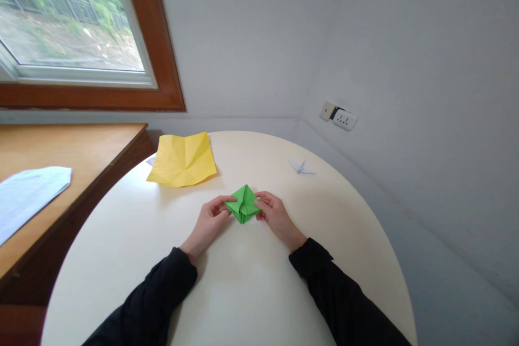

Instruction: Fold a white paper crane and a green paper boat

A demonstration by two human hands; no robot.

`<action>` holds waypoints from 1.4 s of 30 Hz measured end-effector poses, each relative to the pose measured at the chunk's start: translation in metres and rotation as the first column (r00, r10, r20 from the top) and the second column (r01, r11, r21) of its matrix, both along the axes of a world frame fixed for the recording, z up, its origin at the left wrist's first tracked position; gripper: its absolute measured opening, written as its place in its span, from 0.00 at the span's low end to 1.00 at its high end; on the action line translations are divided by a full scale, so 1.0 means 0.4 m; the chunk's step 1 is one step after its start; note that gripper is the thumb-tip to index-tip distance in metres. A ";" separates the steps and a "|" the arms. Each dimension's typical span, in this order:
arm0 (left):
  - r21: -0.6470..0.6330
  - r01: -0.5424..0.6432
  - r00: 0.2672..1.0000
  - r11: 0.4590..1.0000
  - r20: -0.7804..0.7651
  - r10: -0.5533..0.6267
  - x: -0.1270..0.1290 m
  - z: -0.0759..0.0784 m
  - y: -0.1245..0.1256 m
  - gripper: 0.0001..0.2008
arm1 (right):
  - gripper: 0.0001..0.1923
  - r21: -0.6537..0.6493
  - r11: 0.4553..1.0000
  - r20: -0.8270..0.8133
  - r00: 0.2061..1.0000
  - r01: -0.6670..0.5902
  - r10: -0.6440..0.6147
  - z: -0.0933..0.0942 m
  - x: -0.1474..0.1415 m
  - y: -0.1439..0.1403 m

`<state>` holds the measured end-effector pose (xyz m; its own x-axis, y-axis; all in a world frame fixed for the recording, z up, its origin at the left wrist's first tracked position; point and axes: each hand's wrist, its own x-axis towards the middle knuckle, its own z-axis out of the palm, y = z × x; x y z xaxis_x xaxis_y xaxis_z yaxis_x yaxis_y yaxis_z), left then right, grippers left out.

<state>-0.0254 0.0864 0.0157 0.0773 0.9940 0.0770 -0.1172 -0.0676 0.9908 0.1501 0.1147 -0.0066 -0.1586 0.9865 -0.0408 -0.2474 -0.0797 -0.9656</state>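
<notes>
A green folded origami paper [244,203], diamond-shaped with a slit down its middle, is held between both hands just over the white round table [243,286]. My left hand [210,220] pinches its left corner, thumb and fingers closed on the edge. At the opposite corner, my right hand [278,217] grips the paper between thumb and fingers. Some fingertips are hidden beneath the paper. Beyond my left hand lies a creased yellow sheet of paper [182,161]. A small white paper crane [301,168] rests farther back on the right.
To the left stands a wooden desk [101,143] with a light blue cloth-like item [32,194] on it. Behind the table are white walls, a wall socket [345,118] and a window with a brown wooden frame [152,27].
</notes>
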 end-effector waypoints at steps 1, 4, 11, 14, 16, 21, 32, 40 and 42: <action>-0.004 -0.010 1.000 1.000 -0.026 0.010 0.001 0.003 -0.001 0.12 | 0.12 0.001 1.000 -0.001 1.000 0.007 -0.007 0.001 0.000 -0.001; -0.019 -0.031 0.997 0.999 -0.077 0.029 0.003 0.005 0.000 0.12 | 0.14 0.019 1.000 0.000 1.000 0.022 -0.022 0.005 0.001 -0.004; -0.018 -0.082 0.989 0.996 -0.124 0.079 0.004 -0.007 0.010 0.14 | 0.08 0.036 0.999 -0.027 0.999 0.041 -0.040 0.003 -0.002 -0.001; -0.028 -0.073 0.990 0.997 -0.124 0.069 0.005 -0.008 0.012 0.15 | 0.11 0.016 0.999 -0.097 0.995 0.037 -0.035 0.009 -0.005 -0.003; -0.026 -0.068 0.991 0.997 -0.113 0.064 0.005 -0.007 0.012 0.15 | 0.14 0.018 1.000 -0.121 0.992 0.024 -0.022 0.014 -0.007 -0.006; -0.005 -0.090 0.993 0.996 -0.074 0.089 0.006 -0.009 0.014 0.17 | 0.19 0.084 0.996 -0.116 0.993 -0.003 0.013 0.014 -0.005 -0.011; 0.059 -0.143 0.989 0.988 -0.027 0.145 0.007 -0.043 0.027 0.20 | 0.22 0.260 0.963 0.122 0.987 0.072 -0.107 -0.004 -0.005 -0.003; 0.268 -0.108 0.949 0.957 -0.259 0.180 0.002 -0.047 0.014 0.21 | 0.24 0.529 0.836 0.335 0.869 0.146 -0.364 0.002 -0.001 -0.023; 0.371 -0.089 0.899 0.924 -0.369 0.235 0.003 -0.040 0.005 0.18 | 0.23 0.650 0.748 0.385 0.791 0.133 -0.475 0.009 0.000 -0.034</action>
<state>-0.0243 0.0884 -0.0002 0.0140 0.9138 0.4060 0.3251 -0.3882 0.8623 0.1500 0.1012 -0.0029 0.0302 0.8321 0.5538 0.3697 0.5054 -0.7796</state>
